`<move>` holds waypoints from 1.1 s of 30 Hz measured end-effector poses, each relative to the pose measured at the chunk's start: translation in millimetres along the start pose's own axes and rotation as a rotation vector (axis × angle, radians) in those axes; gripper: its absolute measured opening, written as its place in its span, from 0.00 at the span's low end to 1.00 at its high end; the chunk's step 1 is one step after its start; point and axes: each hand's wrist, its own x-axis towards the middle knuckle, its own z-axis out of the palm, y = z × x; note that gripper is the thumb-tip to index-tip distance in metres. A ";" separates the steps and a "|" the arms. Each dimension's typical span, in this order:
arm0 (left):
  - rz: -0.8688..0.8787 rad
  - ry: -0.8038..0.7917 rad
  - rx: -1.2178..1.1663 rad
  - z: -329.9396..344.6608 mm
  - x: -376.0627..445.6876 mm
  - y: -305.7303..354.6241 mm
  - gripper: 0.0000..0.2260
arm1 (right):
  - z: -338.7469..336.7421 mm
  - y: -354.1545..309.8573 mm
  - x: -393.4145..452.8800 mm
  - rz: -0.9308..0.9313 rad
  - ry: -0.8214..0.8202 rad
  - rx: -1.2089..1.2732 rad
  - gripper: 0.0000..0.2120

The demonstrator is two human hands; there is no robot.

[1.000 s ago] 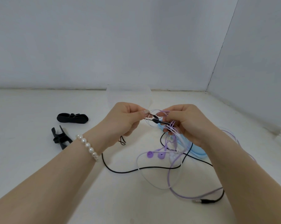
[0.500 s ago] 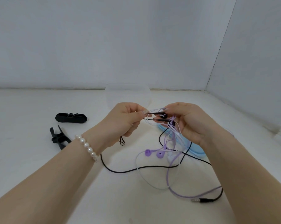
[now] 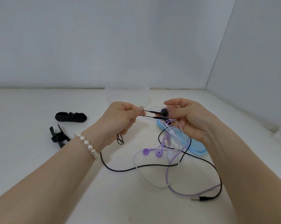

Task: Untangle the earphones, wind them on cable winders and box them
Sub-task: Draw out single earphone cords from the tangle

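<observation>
At the far left of the white counter (image 3: 31,159) lie two black cable winders, one flat (image 3: 71,118) and nearer the wall, the other (image 3: 58,137) just in front of it and partly hidden by the left forearm, which wears a pearl bracelet (image 3: 86,145). The left hand (image 3: 120,122) is raised above the counter, its thumb and fingers pinching two thin black earphone wires (image 3: 148,114). These run across to the black earbuds (image 3: 164,112), which the right hand (image 3: 189,118) grips in curled fingers along with a bunch of white and purple cords. Below the hands the tangle hangs to the counter: two purple earbuds (image 3: 152,153), a white loop (image 3: 146,177) and the black cable (image 3: 120,170), which ends at a plug (image 3: 201,198) near the right forearm. A light blue case (image 3: 194,148) lies under the right hand, and a clear box (image 3: 128,96) stands behind the hands.
</observation>
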 end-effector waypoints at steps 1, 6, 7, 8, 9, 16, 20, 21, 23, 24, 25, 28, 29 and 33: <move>0.008 0.008 -0.013 0.3 -0.1 0.3 0.10 | -0.8 -0.3 -0.2 -0.002 -0.009 -0.014 0.17; 0.050 -0.008 -0.083 3.8 -1.3 1.3 0.11 | -2.7 -0.1 -0.8 0.053 -0.056 0.072 0.19; 0.056 -0.021 -0.084 4.5 -1.6 1.4 0.11 | -3.6 0.0 -0.6 0.066 -0.061 0.127 0.20; 0.059 -0.029 -0.077 5.1 -1.9 1.3 0.12 | -4.1 -0.1 -0.5 0.076 -0.068 0.175 0.20; 0.059 -0.033 -0.064 5.6 -2.1 1.3 0.12 | -4.7 -0.7 -0.5 0.081 -0.078 0.210 0.20; 0.053 0.005 0.026 10.7 -1.9 -1.2 0.13 | -6.5 3.9 2.2 0.075 -0.326 0.180 0.20; 0.127 0.100 0.229 15.2 -1.2 -5.9 0.16 | -7.4 5.2 3.3 0.098 -0.292 0.077 0.14; 0.141 0.105 0.243 14.3 -1.6 -5.0 0.16 | -7.5 4.6 3.5 0.097 -0.256 0.055 0.13; 0.124 0.088 0.128 11.2 -3.1 -0.6 0.16 | -8.0 4.7 4.7 0.086 -0.178 0.010 0.15; 0.105 0.066 0.019 9.7 -3.6 2.1 0.15 | -7.4 4.9 5.0 0.075 -0.129 -0.009 0.15; 0.088 0.034 -0.084 9.0 -4.9 5.0 0.14 | -6.5 4.9 5.1 0.064 -0.070 -0.032 0.14; 0.068 -0.110 -0.247 11.3 -10.1 8.9 0.12 | -3.8 5.7 7.0 0.068 0.073 -0.148 0.10; 0.062 -0.151 -0.282 11.6 -11.4 9.8 0.12 | -3.1 6.3 7.4 0.070 0.104 -0.183 0.10; 0.025 -0.157 -0.402 9.5 -11.1 12.4 0.13 | -3.8 7.1 7.7 0.057 0.139 -0.184 0.09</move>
